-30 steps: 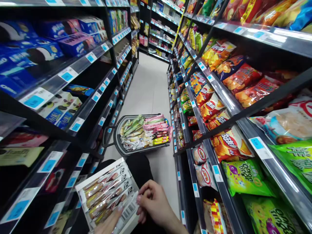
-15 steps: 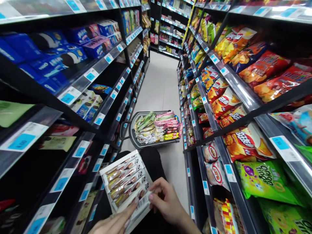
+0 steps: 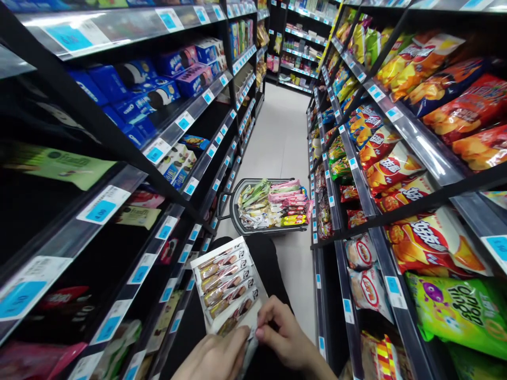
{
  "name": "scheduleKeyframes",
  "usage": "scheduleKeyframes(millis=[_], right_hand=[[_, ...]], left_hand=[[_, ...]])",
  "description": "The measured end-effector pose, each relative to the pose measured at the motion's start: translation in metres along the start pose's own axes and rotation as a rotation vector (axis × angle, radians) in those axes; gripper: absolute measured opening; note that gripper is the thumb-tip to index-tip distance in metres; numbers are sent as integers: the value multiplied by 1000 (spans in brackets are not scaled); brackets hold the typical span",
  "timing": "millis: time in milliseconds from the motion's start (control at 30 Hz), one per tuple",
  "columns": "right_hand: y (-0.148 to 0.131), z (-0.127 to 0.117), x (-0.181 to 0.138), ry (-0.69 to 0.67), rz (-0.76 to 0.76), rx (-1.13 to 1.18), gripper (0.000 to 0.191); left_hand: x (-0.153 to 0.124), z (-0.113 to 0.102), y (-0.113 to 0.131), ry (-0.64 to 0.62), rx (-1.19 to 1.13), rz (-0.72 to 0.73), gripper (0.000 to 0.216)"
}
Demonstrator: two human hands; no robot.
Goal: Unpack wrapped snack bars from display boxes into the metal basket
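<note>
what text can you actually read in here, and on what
"ONION rings": green bag, lower right.
"4.00": blue shelf tag, left.
Chip bags: Chinese characters, too blurred to read.
Other tags and the box: too small.

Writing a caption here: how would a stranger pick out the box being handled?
On the aisle floor stands a basket of wrapped snacks. Nearer the camera, the left hand and right hand touch a white box. Unlike the basket's loose packs, it shows neat rows of brown bars.
</note>
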State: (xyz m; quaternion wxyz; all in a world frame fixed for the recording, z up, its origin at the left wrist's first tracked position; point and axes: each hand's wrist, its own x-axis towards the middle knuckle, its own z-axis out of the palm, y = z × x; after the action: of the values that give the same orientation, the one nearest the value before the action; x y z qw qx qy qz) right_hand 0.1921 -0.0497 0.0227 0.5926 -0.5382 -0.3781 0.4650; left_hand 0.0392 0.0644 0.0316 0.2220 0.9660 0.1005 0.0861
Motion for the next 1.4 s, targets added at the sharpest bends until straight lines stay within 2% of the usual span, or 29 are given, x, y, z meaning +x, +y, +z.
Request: scheduleKeyframes(millis=[100,200,267,367,533,700,800,900,1067,1133,1200,1267,1300,1400], right_hand=[[-6,0,3,-47,-5,2,16],[-8,-1,5,-91,-14,-15,12],[-6,1,4,-71,-29,-21,10],[3,9,2,27,-68,-5,13],[10,18,2,64,-101,63,21],[-2,13,6,-27,-86,81,17],[-8,11,10,-65,-99,99,19],[-10,14,14,-36,-141,120,24],[-9,20,19,0,-165,107,30],[-9,19,19,-6,-153,73,31],[-10,15,18,-28,-123,19,28],[-14,10,17,-53,-86,-53,22],[-17,7,17,-58,-66,-86,19],[-30,1,21,-63,35,-251,8]], left_hand=[[9,-4,6,108,81,94,26],[16,-11,8,160,136,161,29],[18,-16,7,191,134,176,29],[18,-21,4,241,34,124,28],[17,-23,0,205,-176,27,27],[20,-29,2,204,-17,109,38],[22,-29,1,219,-70,114,40],[24,-22,-1,250,-352,-14,43],[27,-8,1,331,-923,-410,43],[25,-7,6,229,-1152,-533,41],[21,-7,12,34,-1341,-652,45],[18,-7,17,-98,-1401,-746,49],[16,-7,18,-100,-1358,-748,49],[16,-7,19,43,-1036,-606,40]])
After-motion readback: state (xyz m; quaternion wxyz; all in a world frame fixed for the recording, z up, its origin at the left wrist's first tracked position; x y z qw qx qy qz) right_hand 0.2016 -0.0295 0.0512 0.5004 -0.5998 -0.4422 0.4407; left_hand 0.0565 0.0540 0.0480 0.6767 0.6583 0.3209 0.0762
